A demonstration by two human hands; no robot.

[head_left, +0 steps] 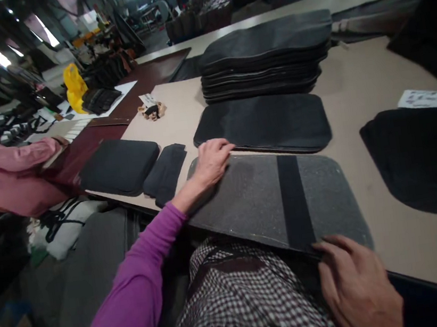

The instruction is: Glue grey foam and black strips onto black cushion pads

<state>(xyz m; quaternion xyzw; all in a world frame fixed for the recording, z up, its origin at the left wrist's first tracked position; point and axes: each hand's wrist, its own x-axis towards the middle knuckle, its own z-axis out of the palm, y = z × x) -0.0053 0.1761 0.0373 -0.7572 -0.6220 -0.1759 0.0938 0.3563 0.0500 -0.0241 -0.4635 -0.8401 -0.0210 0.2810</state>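
A grey, felt-like panel (pixel 247 197) with rounded corners lies at the table's near edge. A black strip (pixel 294 199) runs across it from far edge to near edge. My left hand (pixel 214 161) rests palm down on the panel's far left part, its fingers stretched toward a black panel stack (pixel 262 125) just beyond. At the near edge my right hand (pixel 357 279) is closed, with its fingertips at the lower end of the black strip; the thumb is partly hidden, so the exact grip is hard to see.
A tall stack of black panels (pixel 264 55) stands farther back. More black pieces lie at left (pixel 120 165) and right (pixel 428 163). A paper label (pixel 425 98) and a small tan bundle (pixel 152 110) are on the table (pixel 427 248). A person in a pink sleeve (pixel 20 157) works at left.
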